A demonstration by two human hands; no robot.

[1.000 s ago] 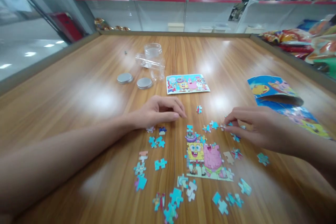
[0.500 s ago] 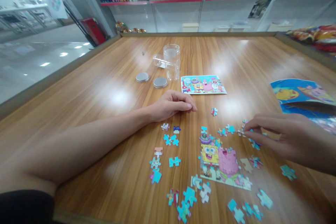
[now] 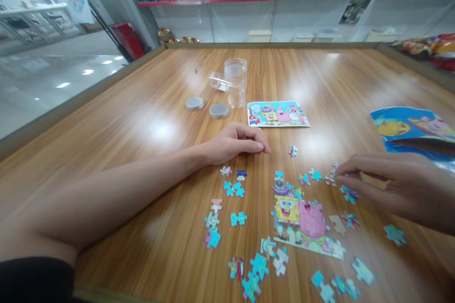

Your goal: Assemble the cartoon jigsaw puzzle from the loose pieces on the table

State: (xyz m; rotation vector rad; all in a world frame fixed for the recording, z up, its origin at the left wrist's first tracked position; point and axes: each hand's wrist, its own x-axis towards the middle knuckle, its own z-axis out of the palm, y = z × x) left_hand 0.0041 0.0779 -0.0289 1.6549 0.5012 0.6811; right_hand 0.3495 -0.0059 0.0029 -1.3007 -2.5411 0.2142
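Note:
A partly joined cartoon puzzle (image 3: pixel 302 220) lies on the wooden table (image 3: pixel 142 118), with several loose pieces (image 3: pixel 232 188) scattered around it. My left hand (image 3: pixel 236 143) rests on the table left of the puzzle, fingers curled loosely, holding nothing that I can see. My right hand (image 3: pixel 387 185) is at the puzzle's upper right, its fingertips pinched on a small puzzle piece (image 3: pixel 332 179) on the table. A single piece (image 3: pixel 292 151) lies apart between the hands.
A printed reference picture (image 3: pixel 278 114) lies beyond the hands. Clear plastic jars (image 3: pixel 235 83) and two metal lids (image 3: pixel 219 110) stand further back. A blue cartoon bag (image 3: pixel 414 128) lies at the right. Store shelves line the far wall.
The camera view swung left and steadied. My right hand stayed pinched on pieces at the puzzle's upper right; my left hand kept resting in place.

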